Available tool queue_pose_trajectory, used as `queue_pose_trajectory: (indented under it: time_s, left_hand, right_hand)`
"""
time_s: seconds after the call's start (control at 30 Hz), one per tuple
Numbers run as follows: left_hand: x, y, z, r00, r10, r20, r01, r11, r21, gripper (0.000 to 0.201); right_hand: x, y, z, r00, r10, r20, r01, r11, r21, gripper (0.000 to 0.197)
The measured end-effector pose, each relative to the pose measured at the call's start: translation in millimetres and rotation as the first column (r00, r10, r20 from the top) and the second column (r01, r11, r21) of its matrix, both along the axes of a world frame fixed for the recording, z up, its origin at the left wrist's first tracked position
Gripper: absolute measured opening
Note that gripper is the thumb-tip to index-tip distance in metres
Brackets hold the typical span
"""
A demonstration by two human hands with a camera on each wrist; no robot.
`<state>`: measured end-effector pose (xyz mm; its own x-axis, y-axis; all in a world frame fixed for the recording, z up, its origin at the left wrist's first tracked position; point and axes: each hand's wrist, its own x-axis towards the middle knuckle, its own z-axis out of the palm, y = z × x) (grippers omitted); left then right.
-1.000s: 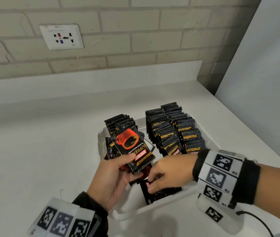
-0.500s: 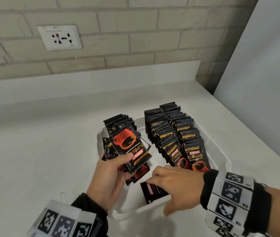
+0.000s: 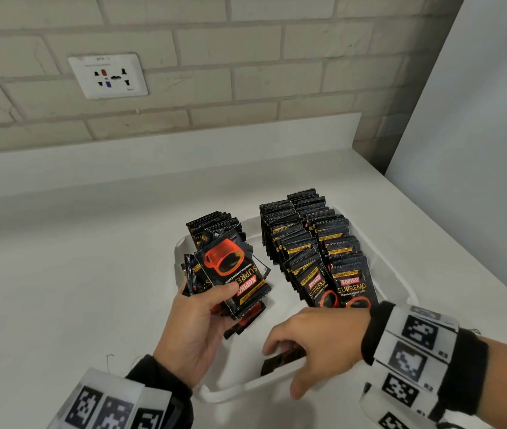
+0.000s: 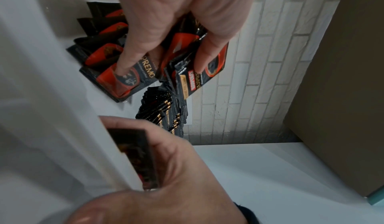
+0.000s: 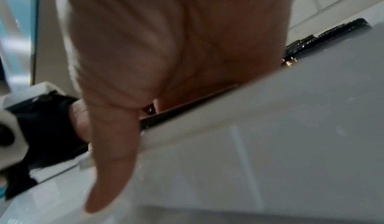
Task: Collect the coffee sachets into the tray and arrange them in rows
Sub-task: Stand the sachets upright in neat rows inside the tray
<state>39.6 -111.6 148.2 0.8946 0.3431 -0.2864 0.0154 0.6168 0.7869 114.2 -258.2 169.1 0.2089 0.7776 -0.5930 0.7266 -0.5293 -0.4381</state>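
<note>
A white tray (image 3: 394, 283) sits on the white counter. Two neat rows of black coffee sachets (image 3: 317, 243) stand in its right half, and a shorter row (image 3: 212, 221) stands at the far left. Above the tray's left side, my left hand (image 3: 212, 289) grips a bundle of sachets (image 3: 233, 274), thumb on top; in the left wrist view its fingers (image 4: 124, 63) wrap the bundle. A few loose sachets (image 3: 246, 320) lie below it. My right hand (image 3: 295, 354) reaches into the tray's near end. Its fingers curl over a sachet (image 3: 280, 360) against the near wall, thumb (image 5: 112, 145) outside the rim.
A brick wall with a white socket plate (image 3: 108, 75) rises behind the counter (image 3: 76, 274). A grey panel (image 3: 478, 150) stands along the counter's right edge, close to the tray.
My right hand has drawn back toward me to the tray's near wall, uncovering the fronts of the two right rows. The left hand still holds its bundle in about the same place.
</note>
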Motion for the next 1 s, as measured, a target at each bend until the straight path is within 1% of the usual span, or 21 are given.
queue_pose_trajectory:
  time_s: [0.07,0.13,0.17,0.2,0.23,0.27,0.3,0.33,0.37,0.4,0.47,0.5,0.53,0.57,0.6,0.63,0.7,0.73,0.83,0.9,1.0]
  left_hand:
    - [-0.4,-0.1,0.8,1.0,0.002,-0.011,-0.002,1.0,-0.017,0.038]
    - [-0.7,0.0,1.6,1.0,-0.003,-0.012,0.003,0.999,-0.036,0.039]
    - [-1.1,0.0,2.4,1.0,-0.011,-0.008,0.011,0.999,-0.046,0.042]
    - [-1.8,0.3,2.9,1.0,-0.019,-0.007,0.019,0.998,-0.052,0.044]
    - [-2.5,0.3,3.9,1.0,-0.027,-0.008,0.026,0.998,-0.058,0.046]
    - [-3.5,0.3,4.9,0.999,-0.031,-0.012,0.031,0.998,-0.059,0.049]
    - [-4.5,0.9,5.2,0.999,-0.032,-0.02,0.03,0.998,-0.063,0.052]
    - [-5.7,1.2,5.9,0.999,-0.036,-0.028,0.034,0.998,-0.06,0.054]
    - [-6.8,1.7,6.8,0.999,-0.043,-0.027,0.041,0.997,-0.067,0.054]
    - [-8.6,2.7,7.9,0.998,-0.053,-0.018,0.052,0.996,-0.072,0.053]
    - [-12.5,4.9,9.9,0.998,-0.065,-0.005,0.064,0.994,-0.085,0.051]
    - [-14.1,6.4,10.7,0.998,-0.066,0.006,0.066,0.993,-0.093,0.061]
    - [-15.3,7.9,11.0,0.998,-0.063,0.003,0.063,0.995,-0.082,0.079]
    - [-15.8,8.4,11.5,0.999,-0.053,0.009,0.054,0.996,-0.075,0.092]
    - [-15.9,8.2,13.5,0.999,-0.042,0.012,0.043,0.997,-0.069,0.094]
    - [-15.2,8.2,14.6,0.999,-0.031,0.015,0.032,0.997,-0.067,0.083]
    - [-11.9,2.8,22.9,0.999,-0.021,0.029,0.024,0.995,-0.094,0.049]
    - [-9.4,-1.9,27.1,1.0,-0.019,0.02,0.021,0.995,-0.098,0.042]
    - [-0.6,-14.7,27.5,1.0,-0.022,0.003,0.022,0.994,-0.106,0.046]
    - [6.7,-23.6,24.7,0.999,-0.019,-0.027,0.016,0.993,-0.115,0.035]
    - [20.1,-38.3,15.8,0.995,-0.01,-0.098,-0.002,0.992,-0.122,0.02]
  right_hand:
    - [3.5,-3.0,7.1,0.994,-0.059,-0.094,0.066,0.995,0.07,0.042]
    - [9.5,-8.2,11.8,0.985,-0.105,-0.139,0.127,0.98,0.154,0.029]
    - [12.9,-11.5,13.7,0.977,-0.137,-0.16,0.168,0.967,0.194,0.026]
    - [16.1,-15.3,15.3,0.963,-0.188,-0.194,0.232,0.943,0.239,0.023]
    - [19.5,-19.7,16.8,0.932,-0.263,-0.248,0.33,0.899,0.287,0.018]
    - [22.1,-24.3,18.6,0.881,-0.345,-0.325,0.447,0.831,0.33,0.014]
    - [24.1,-29.0,20.0,0.811,-0.414,-0.413,0.564,0.742,0.364,0.015]
    - [26.5,-34.3,19.6,0.727,-0.459,-0.511,0.669,0.641,0.376,0.021]
    - [28.8,-39.6,18.9,0.638,-0.477,-0.604,0.754,0.546,0.366,0.026]
    - [30.3,-44.2,18.1,0.564,-0.485,-0.669,0.813,0.467,0.347,0.026]
    - [32.6,-51.1,16.0,0.468,-0.495,-0.732,0.876,0.366,0.313,0.027]
    - [33.4,-54.3,13.6,0.428,-0.505,-0.75,0.899,0.325,0.294,0.03]
    - [33.9,-57.3,10.5,0.386,-0.519,-0.763,0.919,0.288,0.269,0.034]
    - [34.1,-59.6,7.9,0.348,-0.533,-0.771,0.935,0.257,0.244,0.037]
    - [33.7,-61.2,4.9,0.315,-0.545,-0.777,0.947,0.236,0.218,0.038]
    - [33.0,-62.7,2.4,0.289,-0.554,-0.781,0.955,0.227,0.192,0.038]
    - [30.2,-63.1,-0.6,0.264,-0.558,-0.787,0.958,0.243,0.149,0.034]
    - [29.3,-62.1,-1.4,0.254,-0.559,-0.789,0.959,0.253,0.129,0.031]
    - [29.3,-57.5,-1.5,0.232,-0.58,-0.781,0.963,0.25,0.1,0.026]
    - [29.9,-53.5,-1.0,0.195,-0.581,-0.79,0.971,0.228,0.073,0.024]
    - [28.2,-46.6,0.7,0.176,-0.58,-0.795,0.975,0.213,0.061,0.023]
